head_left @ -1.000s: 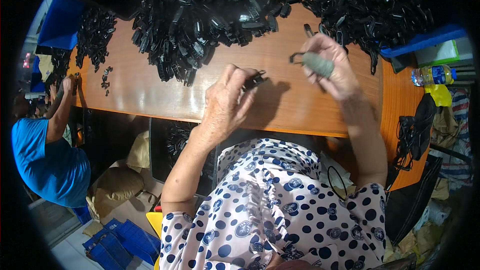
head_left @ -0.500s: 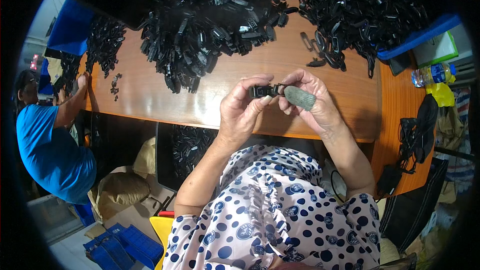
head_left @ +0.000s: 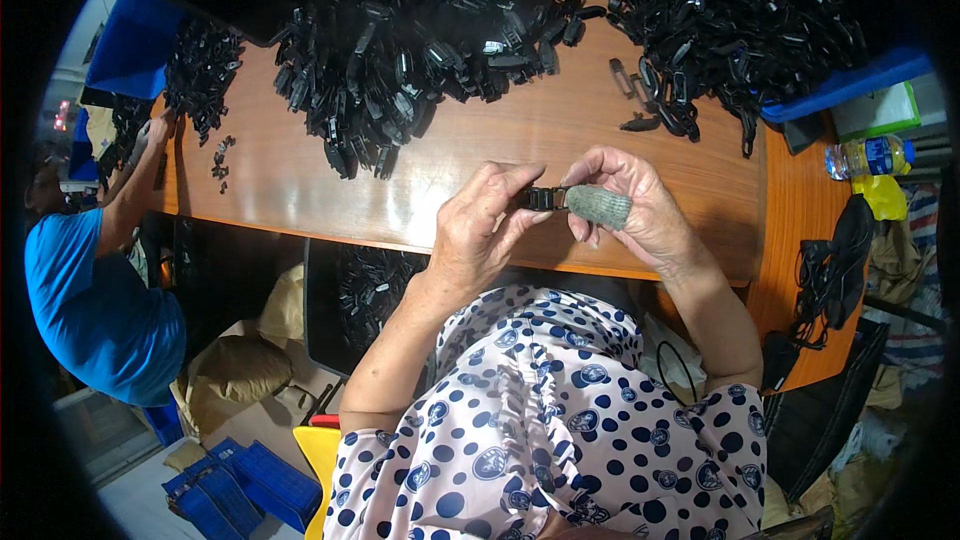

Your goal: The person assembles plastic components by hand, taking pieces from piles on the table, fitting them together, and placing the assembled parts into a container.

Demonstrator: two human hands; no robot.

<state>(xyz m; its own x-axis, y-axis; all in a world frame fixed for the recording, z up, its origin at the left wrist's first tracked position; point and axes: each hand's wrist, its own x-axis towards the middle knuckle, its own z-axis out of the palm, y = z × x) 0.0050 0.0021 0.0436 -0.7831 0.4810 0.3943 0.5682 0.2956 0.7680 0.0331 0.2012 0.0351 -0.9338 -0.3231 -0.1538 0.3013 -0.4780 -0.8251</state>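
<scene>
A small black plastic piece [head_left: 543, 199], like a buckle, is held between my two hands above the table's near edge. My left hand [head_left: 482, 215] closes its thumb and fingers round the piece's left end and hides much of it. On the other side, my right hand [head_left: 640, 210] has its fingers closed in at the right end. A grey ribbed knit cover [head_left: 598, 207] sits over one of its digits, apparently the thumb, against the piece. Beyond my hands lies a large heap of similar black pieces [head_left: 400, 60] on the wooden table [head_left: 290, 170].
Another heap of black parts [head_left: 715, 30] lies far right, with loose ones near it. A blue bin [head_left: 850, 80], a bottle [head_left: 868, 156] and black cords [head_left: 825, 275] are at the right. Below the table stands a black tray [head_left: 325, 315]. A person in blue [head_left: 105, 300] works at the left.
My left fingers have shifted further over the black piece, covering more of its left end. The grey-covered digit now lies level against it. The view has shifted slightly.
</scene>
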